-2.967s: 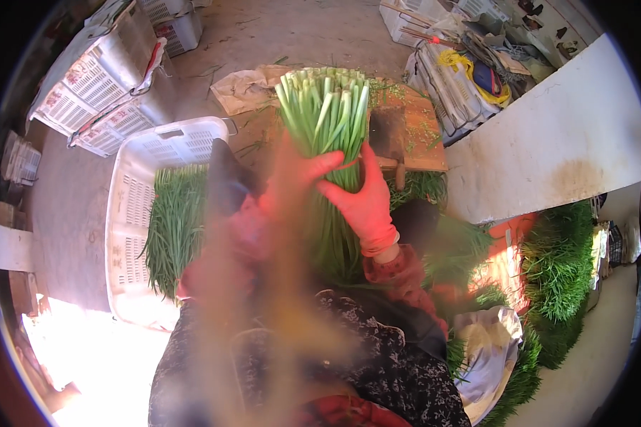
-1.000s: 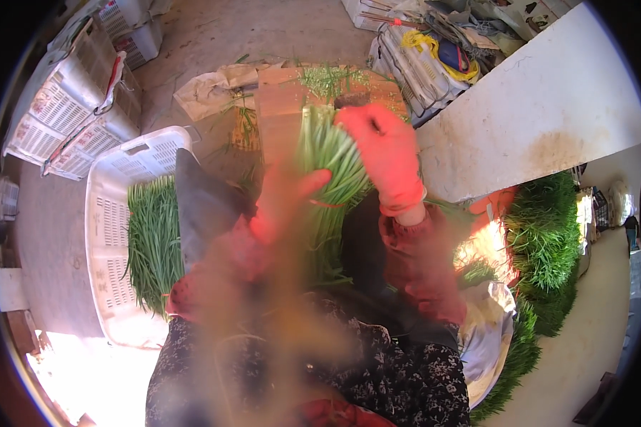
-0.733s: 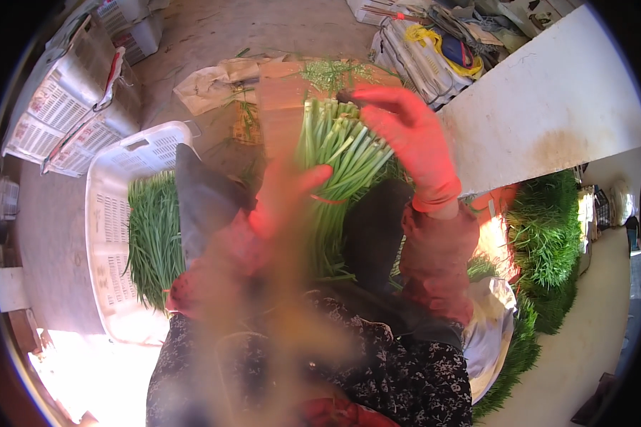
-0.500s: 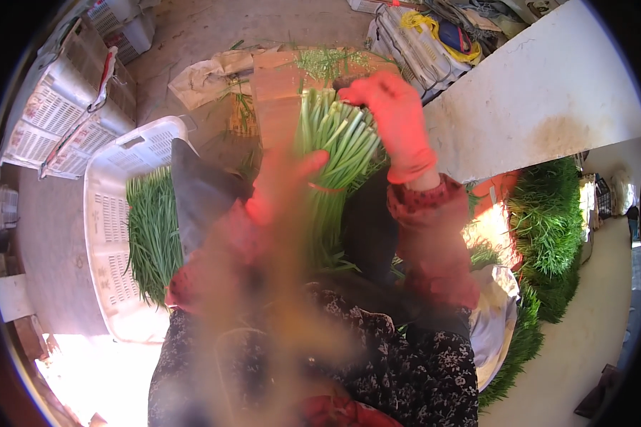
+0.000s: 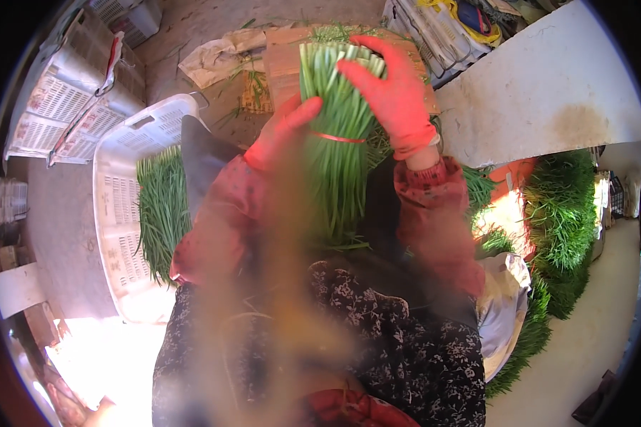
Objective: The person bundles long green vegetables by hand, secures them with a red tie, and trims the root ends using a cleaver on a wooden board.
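Observation:
A thick bundle of Chinese chives (image 5: 335,171) stands out in front of my lap, its pale cut ends toward the far side. A red band (image 5: 338,137) circles it near the middle. My left hand (image 5: 281,132), in a red glove, holds the bundle's left side with the thumb over the stems. My right hand (image 5: 392,92), gloved likewise, cups the top right near the cut ends, thumb and fingers apart around the stems. Behind the bundle lies a wooden board (image 5: 281,67) with green trimmings on it. A blurred tan strip near the camera hides part of my left forearm.
At left, a white plastic basket (image 5: 114,206) holds more chives (image 5: 160,206). Stacked crates (image 5: 68,107) stand at the far left. A white panel (image 5: 527,92) juts in at right, above piles of chives (image 5: 559,213). A tan sack (image 5: 217,57) lies on the floor.
The bundle now stands more upright, farther up in view. My right hand has shifted from beyond the cut ends onto the stems; the dark object at its fingertips no longer shows.

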